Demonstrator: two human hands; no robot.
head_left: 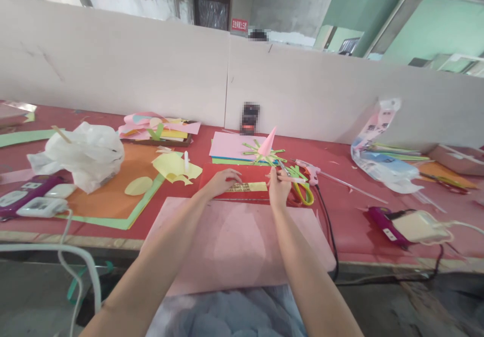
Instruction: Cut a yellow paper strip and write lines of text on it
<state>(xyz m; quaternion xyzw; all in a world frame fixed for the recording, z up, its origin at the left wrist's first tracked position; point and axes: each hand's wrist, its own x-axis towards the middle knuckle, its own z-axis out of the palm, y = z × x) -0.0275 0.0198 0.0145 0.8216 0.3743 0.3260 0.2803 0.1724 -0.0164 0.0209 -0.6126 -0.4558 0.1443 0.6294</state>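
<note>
My left hand (222, 183) rests on a red sheet or folder (215, 169), fingers slightly bent and holding nothing. Its fingertips are at the left end of a pale yellow paper strip (258, 187) with dark handwriting. On the strip's right side, my right hand (279, 186) is closed around a slim pen (294, 179). Just beyond stands a pink paper cone (267, 144) on green paper strips that spread outward like rays. Yellow-handled scissors (303, 194) lie right of my right hand, beside a pink glue gun (312, 172).
A pink board (189, 226) spans the front edge. Left are a white plastic bag (88, 150), orange paper (113, 196) and a purple power strip (30, 196). A tray of paper scraps (162, 128) stands behind. Another power strip (385, 226) and a plastic package (385, 160) lie right.
</note>
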